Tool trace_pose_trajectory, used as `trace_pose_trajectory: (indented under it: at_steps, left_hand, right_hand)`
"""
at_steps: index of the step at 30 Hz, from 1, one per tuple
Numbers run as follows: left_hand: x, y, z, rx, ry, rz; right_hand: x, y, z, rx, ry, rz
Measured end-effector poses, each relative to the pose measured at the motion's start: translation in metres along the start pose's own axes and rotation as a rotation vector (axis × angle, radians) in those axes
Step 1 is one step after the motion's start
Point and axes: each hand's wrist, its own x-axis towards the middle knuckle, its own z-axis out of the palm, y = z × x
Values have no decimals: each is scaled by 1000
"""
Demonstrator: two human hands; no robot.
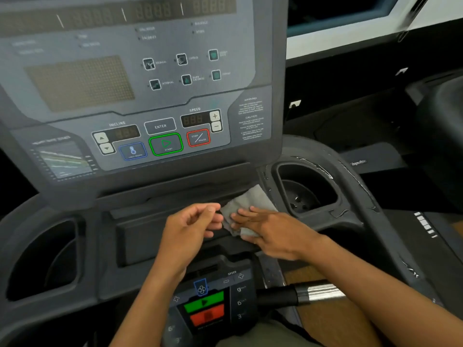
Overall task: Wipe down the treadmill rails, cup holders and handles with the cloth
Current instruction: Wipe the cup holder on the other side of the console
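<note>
Below the treadmill console, over the dark ledge in front of it, the right hand is lying across a grey cloth. Its fingers are stretching almost straight over the top of the fabric, while another digit is showing beneath the lower fold, so the cloth is being held between them. The left hand is hovering just beside it with fingers loosely curled and thumb bent over them. Its fingertips are reaching the cloth's left edge, but I cannot tell whether they are pinching the fabric or only touching it.

The cloth is looking soft, plain and folded, with one corner pointing up towards the console's lower right edge, just beside the right cup holder.

One cloth and two hands are showing. Two cup holders are showing: the right one, its rim glistening with thin wet streaks, and the left cup holder, which is sitting well apart from the cloth. One handle with a shiny metal sleeve is jutting out under the right forearm, beside a lower keypad with green and red buttons.
</note>
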Motion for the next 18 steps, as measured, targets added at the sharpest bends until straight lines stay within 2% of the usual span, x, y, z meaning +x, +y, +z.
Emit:
trace_pose_trajectory:
  at_steps: [4, 8, 12, 18]
  left_hand:
    - [0, 5, 18, 32, -4, 17]
    - [0, 5, 44, 98, -66, 38]
    - [-9, -6, 76, 271, -180, 131]
    - [-27, -26, 117, 496, -224, 378]
  right_hand:
    - [-27, 17, -2, -72, 70, 21]
    - [-59, 19, 18, 72, 161, 147]
    - [-92, 14, 37, -93, 239, 217]
    - [-118, 19, 39, -292, 207, 260]
